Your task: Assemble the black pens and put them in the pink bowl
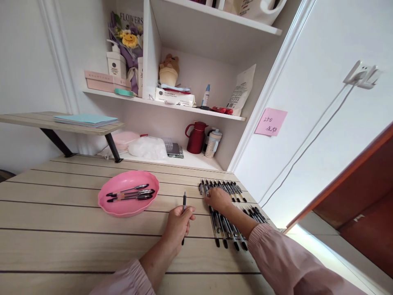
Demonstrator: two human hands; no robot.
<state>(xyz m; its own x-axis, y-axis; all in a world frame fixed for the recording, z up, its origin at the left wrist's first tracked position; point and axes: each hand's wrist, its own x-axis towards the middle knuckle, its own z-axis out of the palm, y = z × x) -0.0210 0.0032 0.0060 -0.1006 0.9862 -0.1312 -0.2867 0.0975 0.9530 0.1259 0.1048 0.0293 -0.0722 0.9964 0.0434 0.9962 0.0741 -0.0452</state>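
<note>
Left hand [178, 223] is closed round a slim black pen [184, 203], gripping it mid-barrel, pen upright-ish w/ its top poking out above the knuckles and the lower end showing below the fist. The hand sits over the pale wooden slatted tabletop [61, 229], roughly centre, between the pink oval plastic tray [106, 203] and the pen rows on the right.

Right hand [218, 199] is out at the far row of black pens laid side by side [229, 188], palm down, fingers spread a little and resting on the left end of that row. Can't tell whether it has pinched any one pen. A nearer row of black pens [229, 231] lies just below the wrist, partly under the forearm in its pink sleeve [276, 258].

The tray holds several black pens [130, 193] lying roughly lengthwise. It's well apart from the right-side rows and near the left hand.

Behind: white shelf unit w/ a dark red jug [196, 137] and a pink sticky note [270, 121] on the wall.
</note>
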